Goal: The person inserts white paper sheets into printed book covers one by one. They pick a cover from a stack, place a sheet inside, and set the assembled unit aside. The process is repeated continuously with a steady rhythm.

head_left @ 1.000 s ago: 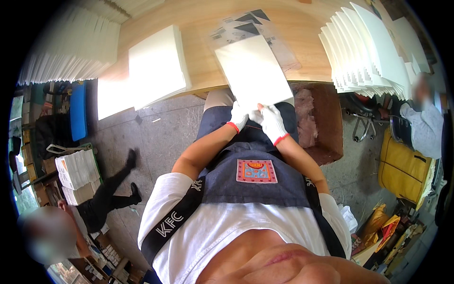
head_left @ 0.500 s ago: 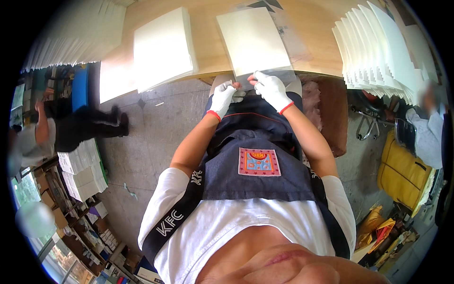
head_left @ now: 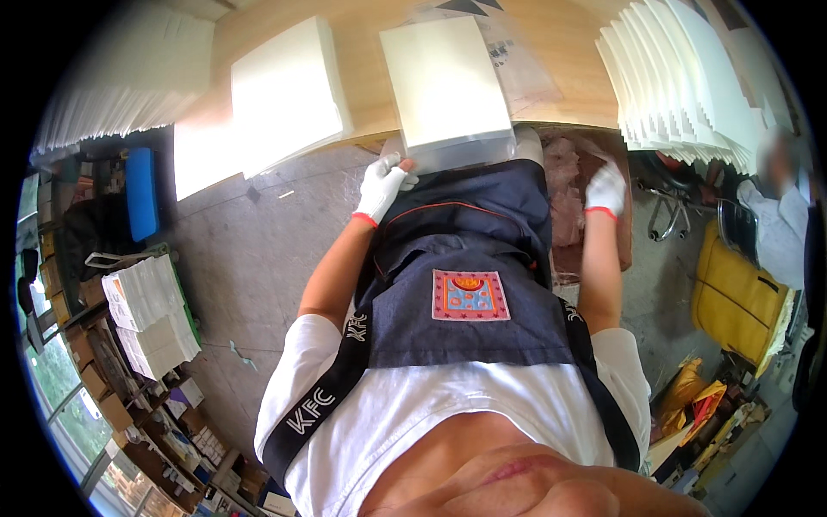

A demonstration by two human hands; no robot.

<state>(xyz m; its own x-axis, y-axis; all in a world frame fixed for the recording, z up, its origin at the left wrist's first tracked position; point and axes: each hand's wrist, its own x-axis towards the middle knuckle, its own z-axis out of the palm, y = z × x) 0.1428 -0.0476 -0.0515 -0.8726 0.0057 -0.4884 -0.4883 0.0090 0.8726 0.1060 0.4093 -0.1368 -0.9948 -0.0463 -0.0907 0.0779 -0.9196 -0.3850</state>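
A stack of white paper lies at the table's front edge inside a clear plastic bag, whose near end hangs over the edge. My left hand, in a white glove with bare fingertips, is beside the bag's near left corner. Its fingers are curled together; whether they pinch the film is hidden. My right hand, gloved too, is off to the right above a brown box with crumpled pinkish clear film at its side. Motion smears its fingers.
Another white paper stack lies left on the wooden table. Fanned white piles stand at the far left and right. A yellow padded item and a seated person are at right. White bundles stand left.
My right hand has swung right, from the bag's near edge to above the brown box. My left hand shifted slightly left. The person walking at left has gone out of view.
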